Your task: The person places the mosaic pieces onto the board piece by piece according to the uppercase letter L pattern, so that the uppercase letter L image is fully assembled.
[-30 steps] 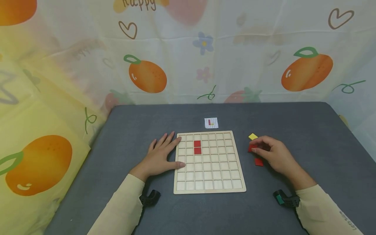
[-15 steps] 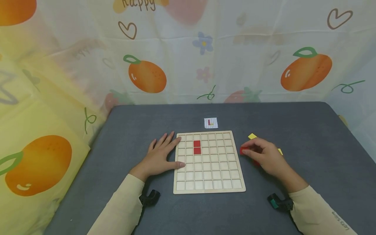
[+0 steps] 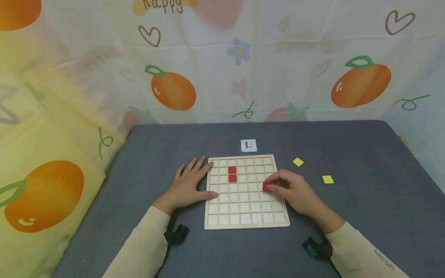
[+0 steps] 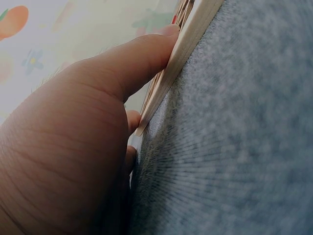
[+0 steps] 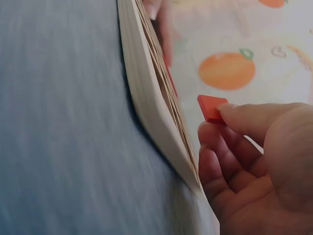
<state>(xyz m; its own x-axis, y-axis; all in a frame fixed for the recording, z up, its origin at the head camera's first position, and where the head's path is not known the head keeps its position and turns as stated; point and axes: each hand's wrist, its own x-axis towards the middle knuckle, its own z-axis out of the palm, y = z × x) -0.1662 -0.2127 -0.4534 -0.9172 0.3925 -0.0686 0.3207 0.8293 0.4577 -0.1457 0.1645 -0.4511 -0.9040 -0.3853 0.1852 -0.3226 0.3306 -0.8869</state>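
A light wooden grid board (image 3: pixel 248 219) lies on the grey table, two red tiles (image 3: pixel 232 174) set one below the other in its upper left part. My left hand (image 3: pixel 187 188) is spread at the board's left edge, fingers straight; in the left wrist view the thumb (image 4: pixel 142 54) rests over the wooden rim. Between thumb and fingertips my right hand (image 3: pixel 295 192) pinches another red tile (image 5: pixel 212 107). That tile is over the right part of the grid, raised above the board in the right wrist view.
Two yellow tiles, one farther back (image 3: pixel 298 162) and one to the right (image 3: pixel 328 179), lie right of the board. Behind the board is a small printed grid card (image 3: pixel 248 145) with red and yellow marks. A patterned cloth (image 3: pixel 208 58) hangs behind the table.
My right hand has picked the red tile up from the table right of the board and carried it left over the grid. The left hand stays in place.
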